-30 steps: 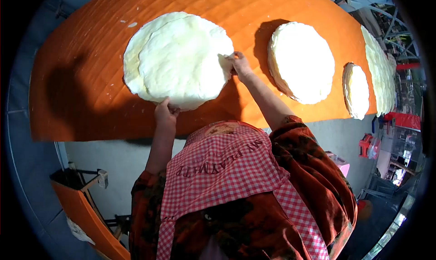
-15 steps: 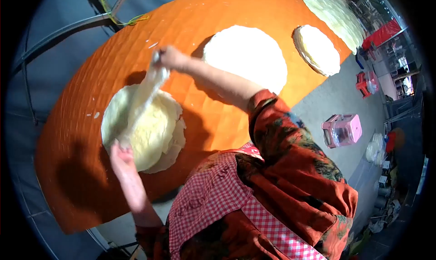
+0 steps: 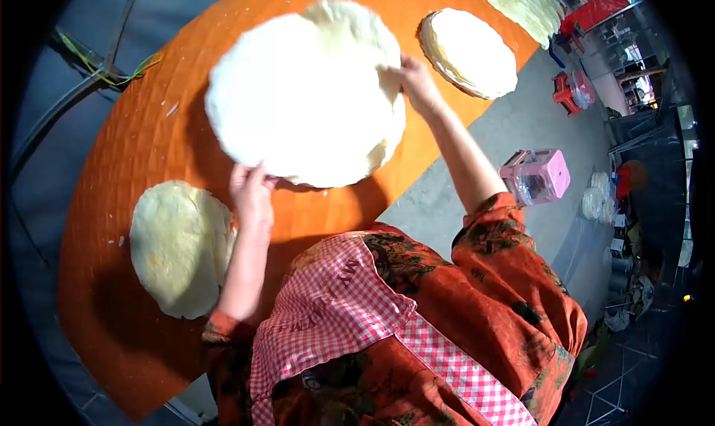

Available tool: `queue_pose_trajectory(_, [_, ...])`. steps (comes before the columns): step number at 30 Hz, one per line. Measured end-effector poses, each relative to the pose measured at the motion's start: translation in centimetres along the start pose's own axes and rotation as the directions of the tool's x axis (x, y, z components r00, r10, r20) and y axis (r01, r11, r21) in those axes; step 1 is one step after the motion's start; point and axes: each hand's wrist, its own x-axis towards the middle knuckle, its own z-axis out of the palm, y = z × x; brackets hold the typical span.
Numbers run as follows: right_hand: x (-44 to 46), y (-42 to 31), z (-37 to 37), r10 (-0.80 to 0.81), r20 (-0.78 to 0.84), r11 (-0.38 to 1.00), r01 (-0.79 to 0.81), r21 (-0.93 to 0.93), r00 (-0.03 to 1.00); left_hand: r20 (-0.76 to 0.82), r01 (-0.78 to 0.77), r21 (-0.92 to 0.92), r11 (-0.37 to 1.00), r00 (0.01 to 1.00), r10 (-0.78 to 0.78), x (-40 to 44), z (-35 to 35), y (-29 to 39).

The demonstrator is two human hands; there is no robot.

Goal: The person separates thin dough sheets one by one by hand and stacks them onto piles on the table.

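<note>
Just below the wearer's chin, a red-and-white checked apron (image 3: 335, 299) with lettering covers a loose orange-and-dark patterned top (image 3: 477, 329). Beyond it stretches the orange worktop (image 3: 104, 202), scattered with a few pale scraps. Beside the left forearm, a pale pile of flat rounds (image 3: 175, 240) lies partly in shadow, its right side uneven.

Straight ahead, over the worktop, is a big round stack (image 3: 290, 106) of white sheets, its top washed out by strong light and its far right edge ruffled. The left hand (image 3: 253, 184) has its fingers bent at the near edge of this stack, touching it; whether they grip it, I cannot tell. At the right edge, the right hand (image 3: 410, 77) has thumb and fingers pinched together on the rim.

Past the right hand, apart from the big stack, sits a smaller stack (image 3: 469, 53), thick and layered at its side. Farther off, more pale sheets (image 3: 518, 5) overlap the worktop's end. On the grey floor (image 3: 469, 161) to the right are a pink stool (image 3: 550, 174) and, farther away, a red stool (image 3: 566, 94).
</note>
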Motion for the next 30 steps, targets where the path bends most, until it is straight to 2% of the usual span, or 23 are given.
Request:
queue_pose_trajectory(1, [-0.1,4.0,-1.4,0.131,-0.062,0.991,-0.131,0.009,0.989,0.078,0.114,0.111,0.987,0.989,-0.122,1.4,-1.8,-3.3])
queue_pose_trajectory(3, [0.2,12.1,-4.1,0.244,-0.218,0.928,-0.293,-0.232,0.945,-0.039,0.191,0.376,0.907,0.981,-0.190,2.0,-3.4,-7.6])
queue_pose_trajectory(5, [0.0,14.0,-4.5,0.276,-0.250,0.941,-0.314,-0.128,0.928,-0.160,0.166,0.439,0.883,0.981,-0.105,1.6,-2.4,-7.4])
queue_pose_trajectory(7, [0.1,13.0,-4.5,0.205,-0.242,0.943,-0.258,-0.212,0.948,-0.272,0.040,0.431,0.902,0.958,0.087,4.2,-3.8,-7.2])
queue_pose_trajectory(8, [-0.3,11.8,-4.4,0.254,-0.211,0.916,-0.305,-0.261,0.944,-0.309,0.043,0.494,0.868,0.942,0.129,5.0,-3.1,-5.1])
queue_pose_trajectory(9, [-0.1,11.3,-4.5,0.303,-0.178,0.885,-0.345,-0.312,0.936,-0.281,-0.001,0.510,0.860,0.945,0.167,6.3,-3.1,-4.2])
queue_pose_trajectory(12, [1.0,11.1,-5.4,0.017,-0.383,0.844,-0.219,-0.490,0.924,-0.288,0.077,0.320,0.944,0.957,0.020,10.8,-3.0,-2.4])
queue_pose_trajectory(14, [2.6,11.9,-6.9,-0.022,-0.488,0.944,-0.142,-0.297,0.873,-0.266,0.112,0.220,0.969,0.962,-0.051,12.6,-2.4,-2.2])
queue_pose_trajectory(15, [3.2,12.2,-7.4,-0.032,-0.542,0.976,-0.091,-0.199,0.840,-0.206,0.176,0.269,0.947,0.971,-0.122,12.7,-1.9,-2.5])
queue_pose_trajectory(16, [3.3,12.7,-7.9,0.114,-0.464,0.991,-0.135,-0.011,0.879,-0.148,0.236,0.321,0.917,0.969,-0.197,12.6,-1.2,-3.4])
queue_pose_trajectory(17, [3.3,14.4,-8.0,0.156,-0.364,0.988,-0.151,0.041,0.918,-0.094,0.290,0.374,0.881,0.957,-0.275,12.2,-0.4,-4.0])
queue_pose_trajectory(19, [4.4,19.0,-7.7,0.213,-0.133,0.971,-0.194,0.141,0.968,-0.104,0.186,0.538,0.822,0.983,-0.154,11.9,-0.2,-5.1])
queue_pose_trajectory(20, [3.4,15.1,-6.4,0.192,-0.134,0.976,-0.203,-0.073,0.972,-0.109,0.182,0.512,0.840,0.983,-0.146,11.5,0.2,-4.7])
queue_pose_trajectory(21, [3.6,13.6,-6.1,0.212,-0.183,0.973,-0.225,-0.053,0.960,-0.115,0.181,0.483,0.857,0.983,-0.142,11.1,0.3,-4.2])
queue_pose_trajectory(23, [4.3,12.4,-6.3,0.252,-0.273,0.963,-0.267,-0.021,0.929,-0.215,0.120,0.724,0.679,0.975,0.057,11.2,-0.1,-4.0])
queue_pose_trajectory(24, [5.7,12.7,-6.5,0.101,-0.349,0.938,-0.206,-0.279,0.932,-0.242,0.111,0.821,0.560,0.956,0.166,11.2,-0.2,-3.6])
queue_pose_trajectory(25, [6.7,12.8,-6.2,-0.093,-0.288,0.862,-0.068,-0.503,0.953,-0.004,-0.110,0.959,0.260,0.916,0.402,10.3,-0.1,-4.0])
queue_pose_trajectory(26, [7.4,10.4,-5.5,-0.267,-0.180,0.719,0.072,-0.691,0.947,0.251,-0.346,0.924,0.163,0.870,0.425,8.2,2.7,-3.0])
queue_pose_trajectory(27, [7.7,8.3,-4.8,-0.407,-0.030,0.521,0.205,-0.829,0.913,0.524,-0.550,0.833,-0.064,0.745,0.412,6.9,4.2,-3.1])
queue_pose_trajectory(28, [8.2,7.0,-3.5,-0.420,0.070,0.409,0.257,-0.876,0.905,0.660,-0.649,0.747,-0.142,0.700,0.271,5.3,6.0,-3.1])
queue_pose_trajectory(30, [10.4,5.4,0.0,-0.433,0.274,0.170,0.377,-0.911,0.859,0.693,-0.682,0.663,-0.309,0.715,-0.090,3.2,8.9,-4.8])
